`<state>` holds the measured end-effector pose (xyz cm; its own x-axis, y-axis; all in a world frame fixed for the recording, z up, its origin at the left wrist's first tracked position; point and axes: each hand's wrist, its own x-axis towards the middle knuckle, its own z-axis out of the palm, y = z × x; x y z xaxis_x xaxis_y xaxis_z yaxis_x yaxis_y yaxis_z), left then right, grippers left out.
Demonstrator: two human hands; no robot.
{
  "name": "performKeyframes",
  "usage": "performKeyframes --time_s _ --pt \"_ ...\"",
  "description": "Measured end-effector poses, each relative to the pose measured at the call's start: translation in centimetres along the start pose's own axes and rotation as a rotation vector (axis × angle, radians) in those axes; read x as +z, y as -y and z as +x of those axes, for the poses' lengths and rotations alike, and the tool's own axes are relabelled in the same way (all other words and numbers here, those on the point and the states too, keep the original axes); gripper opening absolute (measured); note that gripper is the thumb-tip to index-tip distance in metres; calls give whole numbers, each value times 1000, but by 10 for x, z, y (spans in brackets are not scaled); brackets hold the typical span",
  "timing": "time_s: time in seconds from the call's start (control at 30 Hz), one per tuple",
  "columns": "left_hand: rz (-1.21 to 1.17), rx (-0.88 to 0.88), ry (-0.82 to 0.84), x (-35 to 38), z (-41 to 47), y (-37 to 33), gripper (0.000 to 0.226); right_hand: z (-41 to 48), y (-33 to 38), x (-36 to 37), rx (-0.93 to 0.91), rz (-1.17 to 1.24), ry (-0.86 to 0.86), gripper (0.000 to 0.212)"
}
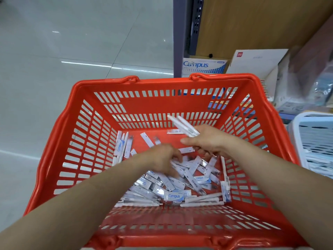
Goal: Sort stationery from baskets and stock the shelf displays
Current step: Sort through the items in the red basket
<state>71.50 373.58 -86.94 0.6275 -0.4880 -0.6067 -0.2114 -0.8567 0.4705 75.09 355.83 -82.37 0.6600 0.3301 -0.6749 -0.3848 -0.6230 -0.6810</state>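
Right hand point(207, 141): grip is holding white pens point(182, 126).
Left hand point(162, 159): reaching into packets point(180, 186); grip blurred, cannot tell.
Progress: sorting is underway; most stock is lying in the red basket point(162, 82).

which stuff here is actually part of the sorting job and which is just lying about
In the job: red basket; pile of pens and packets in it; white pens gripped in the right hand; left hand down in the pile.
Just about: Campus box and white carton on the shelf; pale basket at right, untouched.

Right grip point(207, 141) round pens point(182, 124), left point(162, 157) low
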Motion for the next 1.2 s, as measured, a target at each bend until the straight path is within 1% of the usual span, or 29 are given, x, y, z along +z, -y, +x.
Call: performKeyframes --time_s 0.03,0.07,0.13,0.2,0.3,0.43,0.47,0.5,0.53,0.57,0.6,0.63,0.7,0.77,0.83,0.87,0.93,1.0,1.03,1.1,1.2 --pt "170 35 50 12 3 1 63 0 -7 -3 20 29 -25 19" --pt "288 56 80 21 6 1 74 0 -13 -5 49 69 -38 16" --pt "411 77 63 27 8 6 78 -1 -24 -4 114 114 -50 16" --pt "459 73 -18 24 5 13 70 -1 -29 -1 146 118 -43 23" --pt "433 -17 -156 13 1 33 55 -1 -32 3 191 141 7 22" --pt "386 -228 -341 10 -8 64 45 -1 -39 10 288 132 96 24" --pt "356 -244 -384 10 -10 68 43 -1 -41 13 313 143 129 25" --pt "314 -221 -414 9 -12 67 40 0 -43 16 334 151 165 24" --pt "263 -173 -413 7 -13 62 33 0 -45 20 350 158 198 23" --pt "216 -109 -368 5 -14 55 26 0 -48 24 359 169 224 22" --pt "185 -53 -279 5 -14 47 21 1 -51 29 363 186 232 21" --pt "179 -2 -184 8 -14 40 20 2 -54 33 360 212 223 21" --pt "228 69 -63 18 -12 35 26 4 -56 38 348 271 177 25" --pt "304 81 -35 24 -11 37 31 8 -53 37 299 253 101 30" --pt "297 71 -74 23 -11 31 29 13 -53 32 203 132 -20 37" --pt "281 81 -68 23 -10 25 30 16 -55 31 162 72 -92 37" --pt "295 136 43 27 -8 9 41 19 -58 30 113 18 -200 33" --pt "389 189 169 42 -8 -2 57 20 -58 31 90 14 -218 33" --pt "445 199 197 49 -8 -4 63 19 -56 32 86 15 -204 34" --pt "507 221 161 55 -7 -4 64 16 -51 34 101 39 -137 32" --pt "512 235 29 52 -3 -4 57 9 -45 34 169 20 9 22"
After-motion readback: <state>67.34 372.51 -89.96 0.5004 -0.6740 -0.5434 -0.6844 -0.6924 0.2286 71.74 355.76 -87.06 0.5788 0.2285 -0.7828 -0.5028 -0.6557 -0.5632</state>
